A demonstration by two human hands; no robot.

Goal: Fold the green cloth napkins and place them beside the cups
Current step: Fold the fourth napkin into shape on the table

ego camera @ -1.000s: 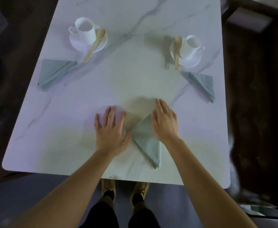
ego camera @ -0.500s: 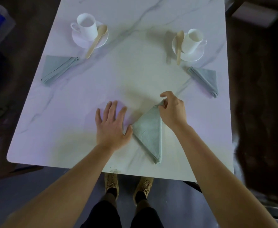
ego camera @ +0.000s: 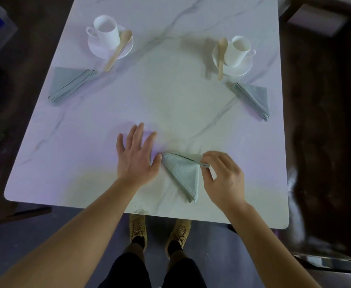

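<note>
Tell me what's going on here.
A person is folding a green napkin at the near edge of the table. The right hand pinches its right corner; the left hand lies flat beside it, thumb at the other corner. A folded left napkin lies by the left cup, a right napkin by the right cup.

text: none legible | labels/brands/nos.: none (cups [ego camera: 106,31], table [ego camera: 170,100] unmarked)

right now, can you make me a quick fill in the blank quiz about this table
1. The right hand pinches the near napkin by a ____.
2. ____ other napkins lie folded beside the cups.
3. Each saucer holds a cup and a wooden ____.
Missing words: corner; two; spoon.
</note>
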